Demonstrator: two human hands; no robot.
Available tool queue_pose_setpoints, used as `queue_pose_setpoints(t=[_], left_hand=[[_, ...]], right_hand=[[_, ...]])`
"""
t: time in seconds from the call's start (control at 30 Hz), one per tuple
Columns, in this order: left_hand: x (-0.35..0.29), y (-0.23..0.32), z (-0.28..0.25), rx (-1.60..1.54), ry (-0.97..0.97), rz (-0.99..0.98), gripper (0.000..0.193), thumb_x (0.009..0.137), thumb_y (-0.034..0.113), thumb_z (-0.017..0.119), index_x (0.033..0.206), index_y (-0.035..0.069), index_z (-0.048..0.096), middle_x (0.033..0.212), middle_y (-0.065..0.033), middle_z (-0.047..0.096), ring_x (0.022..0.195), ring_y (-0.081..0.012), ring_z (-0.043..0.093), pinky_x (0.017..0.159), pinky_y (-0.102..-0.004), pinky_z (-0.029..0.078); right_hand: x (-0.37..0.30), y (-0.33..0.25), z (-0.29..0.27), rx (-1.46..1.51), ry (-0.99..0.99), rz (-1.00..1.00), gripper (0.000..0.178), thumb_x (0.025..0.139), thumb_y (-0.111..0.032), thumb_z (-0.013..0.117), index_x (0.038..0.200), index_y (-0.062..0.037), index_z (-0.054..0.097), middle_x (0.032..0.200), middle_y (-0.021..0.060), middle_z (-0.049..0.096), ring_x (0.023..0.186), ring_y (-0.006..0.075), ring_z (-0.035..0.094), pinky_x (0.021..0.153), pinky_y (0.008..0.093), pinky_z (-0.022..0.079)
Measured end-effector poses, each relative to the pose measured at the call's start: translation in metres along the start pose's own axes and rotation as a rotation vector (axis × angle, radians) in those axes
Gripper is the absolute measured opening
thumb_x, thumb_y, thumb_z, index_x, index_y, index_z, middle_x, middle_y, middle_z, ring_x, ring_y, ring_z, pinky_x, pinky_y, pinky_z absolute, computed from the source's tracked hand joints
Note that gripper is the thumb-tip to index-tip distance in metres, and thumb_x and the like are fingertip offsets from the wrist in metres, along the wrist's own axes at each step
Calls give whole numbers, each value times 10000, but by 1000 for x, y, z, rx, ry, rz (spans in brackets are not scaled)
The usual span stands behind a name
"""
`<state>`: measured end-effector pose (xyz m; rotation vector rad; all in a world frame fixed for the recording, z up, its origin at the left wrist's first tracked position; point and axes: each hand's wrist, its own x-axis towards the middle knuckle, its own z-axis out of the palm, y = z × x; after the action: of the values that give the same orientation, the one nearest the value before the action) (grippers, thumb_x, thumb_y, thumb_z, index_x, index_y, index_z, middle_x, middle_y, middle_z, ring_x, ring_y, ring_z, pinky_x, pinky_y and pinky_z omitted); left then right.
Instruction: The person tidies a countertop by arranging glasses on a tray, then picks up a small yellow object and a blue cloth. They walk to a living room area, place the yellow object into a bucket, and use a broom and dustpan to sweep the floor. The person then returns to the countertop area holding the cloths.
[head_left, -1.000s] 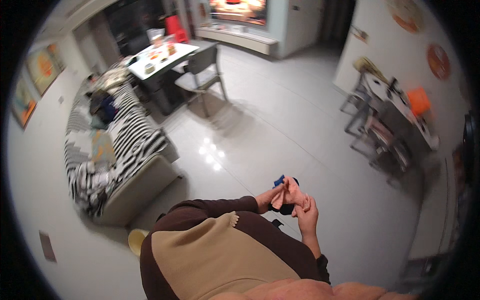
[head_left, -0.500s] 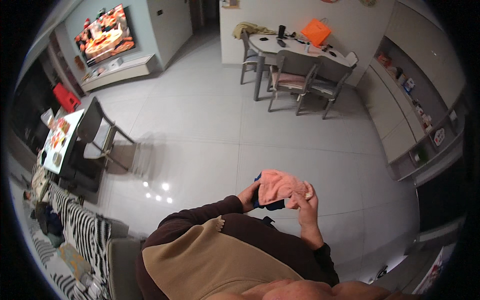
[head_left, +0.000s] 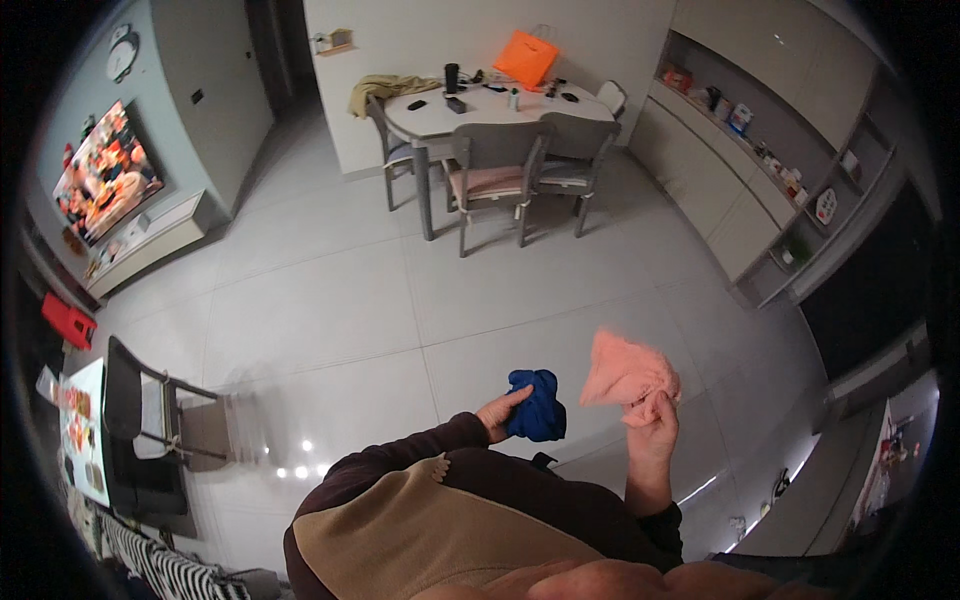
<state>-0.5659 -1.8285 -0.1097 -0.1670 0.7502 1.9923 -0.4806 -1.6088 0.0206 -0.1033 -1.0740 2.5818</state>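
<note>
My left hand point(head_left: 499, 414) is closed on a bunched blue cloth point(head_left: 541, 408), with the thumb lying over its near side. To the right of it, my right hand point(head_left: 653, 428) pinches a soft pink cloth point(head_left: 622, 368) by its right end. The pink cloth spreads out to the left of that hand and its upper edge is blurred. A gap separates the two cloths, and both are held up in front of my body above the floor. Whether either is a towel or a garment cannot be made out.
Ahead stands a dining table point(head_left: 440, 122) with grey chairs point(head_left: 497, 175) and an orange bag point(head_left: 526, 60). Cabinets point(head_left: 690, 165) line the right wall. At left are a small white table point(head_left: 88, 440), a dark chair point(head_left: 130, 400), a red stool point(head_left: 68, 322) and a television point(head_left: 108, 180).
The pink cloth has moved right, away from the blue cloth it was covering, and the blue one now shows fully. My view has turned to the right.
</note>
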Motion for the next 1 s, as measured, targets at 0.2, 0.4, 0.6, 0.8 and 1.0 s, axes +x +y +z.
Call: queue_pose_setpoints(t=[0.2, 0.4, 0.6, 0.8, 1.0], left_hand=[[91, 3, 28, 90, -54, -168, 572, 864, 392, 586, 1279, 31, 426, 1233, -125, 531, 1134, -255, 519, 1002, -411, 386], [211, -7, 91, 287, -91, -321, 569, 877, 393, 560, 1293, 37, 408, 1256, -119, 510, 1116, -244, 520, 963, -393, 414], [314, -32, 192, 340, -250, -365, 509, 901, 417, 513, 1251, 52, 445, 1211, -81, 530, 1101, -210, 506, 950, -341, 407], [395, -42, 252, 477, -289, -395, 609, 918, 529, 383, 1312, 65, 365, 1259, -88, 490, 1131, -200, 488, 961, -347, 409], [511, -42, 281, 458, -320, -514, 667, 882, 510, 487, 1348, 64, 316, 1295, -106, 457, 1180, -223, 464, 980, -367, 404]], right_hand=[[33, -27, -57, 25, 110, -90, 318, 913, -193, 456, 1171, -9, 479, 1181, 90, 518, 1142, 225, 467, 999, 387, 341], [90, -72, -138, 154, 242, 68, 309, 925, -200, 461, 1155, 2, 499, 1133, 106, 536, 1048, 180, 517, 871, 303, 444], [147, -132, -199, -441, 181, 190, 312, 907, -240, 511, 1130, -21, 515, 1006, 51, 554, 881, 127, 538, 777, 262, 452], [205, -174, -273, -1029, 344, -17, 489, 862, -301, 593, 1229, -18, 436, 1153, 137, 536, 1054, 204, 521, 908, 326, 423], [283, -200, -344, -1039, 315, -26, 529, 845, -283, 600, 1261, -26, 397, 1231, 167, 492, 1134, 278, 491, 954, 368, 400]])
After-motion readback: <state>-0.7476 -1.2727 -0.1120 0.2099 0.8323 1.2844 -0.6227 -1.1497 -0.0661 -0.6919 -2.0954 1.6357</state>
